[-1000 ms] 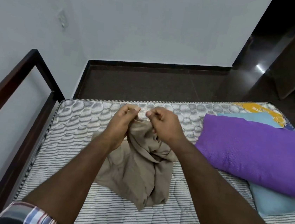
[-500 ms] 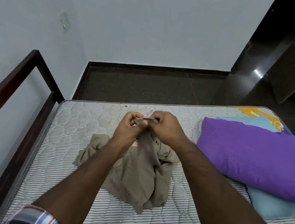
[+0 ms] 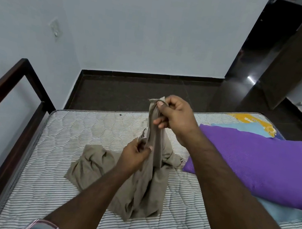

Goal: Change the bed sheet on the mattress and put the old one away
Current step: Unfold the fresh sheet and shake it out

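Note:
A crumpled beige sheet [image 3: 95, 166] lies in the middle of the bare striped mattress [image 3: 51, 159]. My right hand [image 3: 174, 115] pinches a corner of the sheet and holds it up above the bed, so the cloth hangs in a taut strip. Lower down, my left hand [image 3: 134, 155] grips the same strip along its edge. The rest of the sheet is still bunched on the mattress beneath my forearms.
A purple pillow [image 3: 250, 163] lies on the right of the mattress over a light blue cloth [image 3: 285, 214]. A dark wooden bed frame [image 3: 12, 87] runs along the left by the wall. Dark floor lies beyond the mattress, with a doorway at the far right.
My hands were together at one point of the sheet. Now my right hand has lifted its corner higher, and my left hand has slid down the edge, stretching the cloth.

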